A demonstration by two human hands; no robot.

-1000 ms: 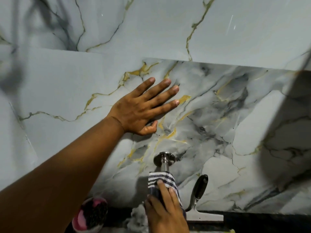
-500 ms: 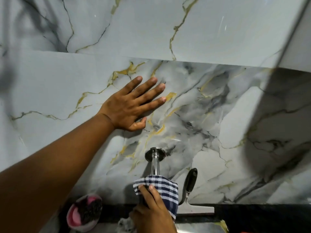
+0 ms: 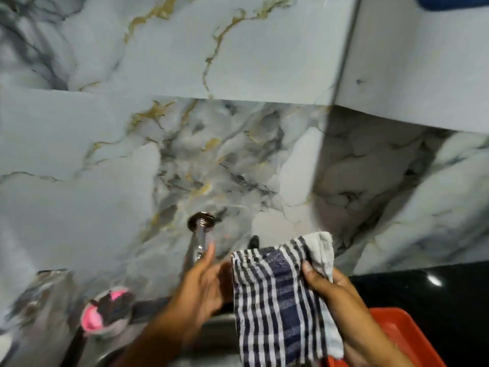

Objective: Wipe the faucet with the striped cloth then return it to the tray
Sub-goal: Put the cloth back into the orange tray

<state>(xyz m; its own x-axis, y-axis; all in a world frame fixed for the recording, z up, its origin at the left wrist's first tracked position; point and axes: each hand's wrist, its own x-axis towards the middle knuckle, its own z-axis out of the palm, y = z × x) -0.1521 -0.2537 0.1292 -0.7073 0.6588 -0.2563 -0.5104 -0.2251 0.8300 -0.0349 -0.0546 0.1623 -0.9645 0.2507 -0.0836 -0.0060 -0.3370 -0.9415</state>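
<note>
The striped cloth [image 3: 277,295], navy and white with a plain pale end, hangs spread out in front of me, to the right of the faucet. My right hand [image 3: 336,290] grips its right edge. My left hand [image 3: 203,284] is at its left edge, in front of the faucet's lower part; whether it grips the cloth is unclear. The chrome faucet [image 3: 201,235] comes out of the marble wall, bare, its lower part hidden by my left hand. The red tray [image 3: 402,337] sits at the bottom right, partly behind my right forearm.
A pink and dark scrubber [image 3: 107,313] lies at the lower left near the sink edge. A dark handle tip [image 3: 254,241] pokes up behind the cloth. The black countertop [image 3: 428,290] runs along the right. A marble wall [image 3: 238,160] fills the back.
My right hand pulled the cloth off the faucet and moved it to the right. My left hand left the wall and dropped down beside the cloth. The view tilted, bringing the red tray in.
</note>
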